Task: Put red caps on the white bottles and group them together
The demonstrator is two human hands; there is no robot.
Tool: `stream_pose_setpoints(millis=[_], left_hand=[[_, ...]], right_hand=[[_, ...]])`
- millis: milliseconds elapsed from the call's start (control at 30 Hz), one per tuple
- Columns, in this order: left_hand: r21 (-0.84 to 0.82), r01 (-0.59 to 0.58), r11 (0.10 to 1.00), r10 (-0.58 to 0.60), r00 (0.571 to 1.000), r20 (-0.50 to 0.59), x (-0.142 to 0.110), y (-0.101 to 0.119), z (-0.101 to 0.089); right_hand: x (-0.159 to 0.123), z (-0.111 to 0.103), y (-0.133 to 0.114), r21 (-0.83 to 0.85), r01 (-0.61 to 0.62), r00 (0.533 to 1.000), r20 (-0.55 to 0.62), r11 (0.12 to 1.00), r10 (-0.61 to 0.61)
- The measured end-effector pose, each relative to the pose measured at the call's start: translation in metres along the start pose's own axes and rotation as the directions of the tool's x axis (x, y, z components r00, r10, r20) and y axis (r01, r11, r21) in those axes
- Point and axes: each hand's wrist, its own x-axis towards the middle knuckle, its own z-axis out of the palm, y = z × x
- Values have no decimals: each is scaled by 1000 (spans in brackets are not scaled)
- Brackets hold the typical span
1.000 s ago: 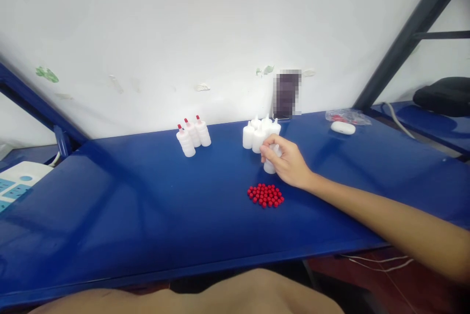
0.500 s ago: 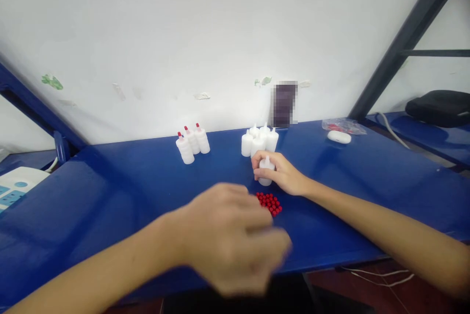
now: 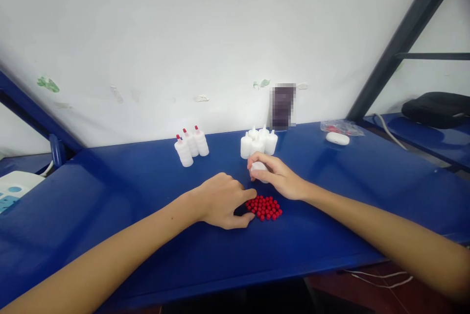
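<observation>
My left hand [image 3: 226, 202] is down at the left edge of a cluster of small red caps [image 3: 267, 207]. Its thumb and forefinger are apart, their tips close to the nearest caps; the other fingers curl underneath, partly hidden. A white squeeze bottle [image 3: 260, 167] is held in my right hand [image 3: 281, 177], just behind the caps, and looks tilted. Fingers cover much of it. Several white bottles with bare nozzles [image 3: 270, 142] stand grouped behind that hand. To the left, three white bottles with red tips [image 3: 192, 145] stand in a slanting row.
Everything rests on a blue table [image 3: 147, 250] against a white wall. At the back right are a white case [image 3: 338, 138] and a clear plastic bag [image 3: 350, 128] with red pieces. A pixelated dark object [image 3: 282, 107] leans at the wall. A white-and-blue device [image 3: 18, 189] sits far left.
My left hand has moved away from me and left, down to the red caps, its thumb and forefinger now parted. The bottle in my right hand has tipped from upright.
</observation>
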Motion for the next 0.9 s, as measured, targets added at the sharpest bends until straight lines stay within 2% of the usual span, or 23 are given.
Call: stream_pose_setpoints(millis=[133,333,533,900], left_hand=[[3,-52,999,52,999,-8,0,-3,3],[-2,-80,997,79,996,-36,-4,-4,5],[-33,-82,996,80,994,-69,-6,-5,9],[-42,-64,997,61,997,-54,-11,-6,7]], right_hand=[[-1,0,1,5,9,1000,6,1000,-9],[-3,-1,1,-169,49,999,10,984,-48],[-4,-2,1,-361,112,991,-23,926,-129],[-5,-2,-1,-512,211,969,-3,832,-248]])
